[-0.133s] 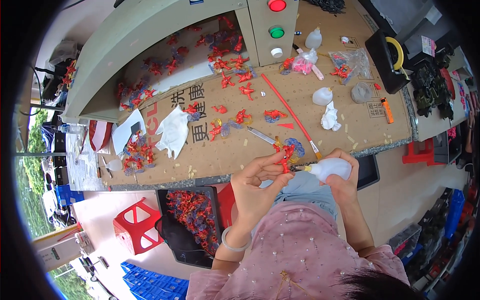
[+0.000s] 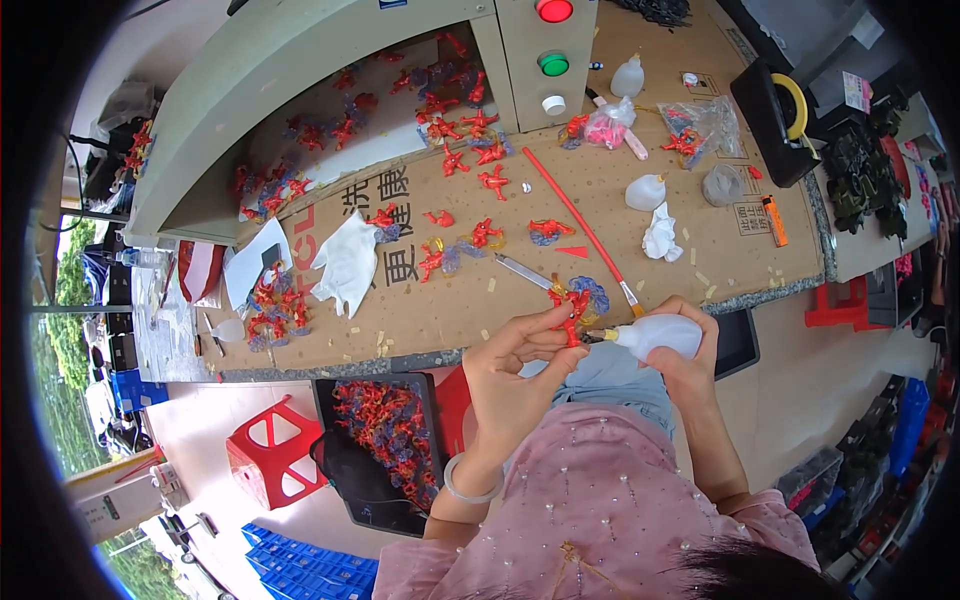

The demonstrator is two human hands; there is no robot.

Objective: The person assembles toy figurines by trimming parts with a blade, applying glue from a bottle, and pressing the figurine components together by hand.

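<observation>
Between the thumb and fingers of my left hand (image 2: 515, 375) is a small red figurine (image 2: 572, 312) with a translucent blue, swirled part at its far side. My right hand (image 2: 690, 360) is wrapped round a white squeeze bottle (image 2: 660, 337) lying on its side. The bottle's thin dark tip points left and meets the lower end of the figurine; whether it touches cannot be made out. Both hands are just off the table's near edge, above my lap. Closest on the table lie a red-handled brush (image 2: 580, 215) and a tweezer-like metal tool (image 2: 523, 270).
A grey arched machine (image 2: 330, 80) with several figurines inside stands at the back left. More figurines (image 2: 486, 233), a white glove (image 2: 348, 262), squeeze bottles (image 2: 645, 192) and crumpled tissue (image 2: 661, 233) are spread over the cardboard-covered table. Below left sits a black crate (image 2: 385, 440) of figurines beside a red stool (image 2: 275, 450).
My right thumb and the bottle have shifted very slightly. Otherwise the hands and the figurine look the same.
</observation>
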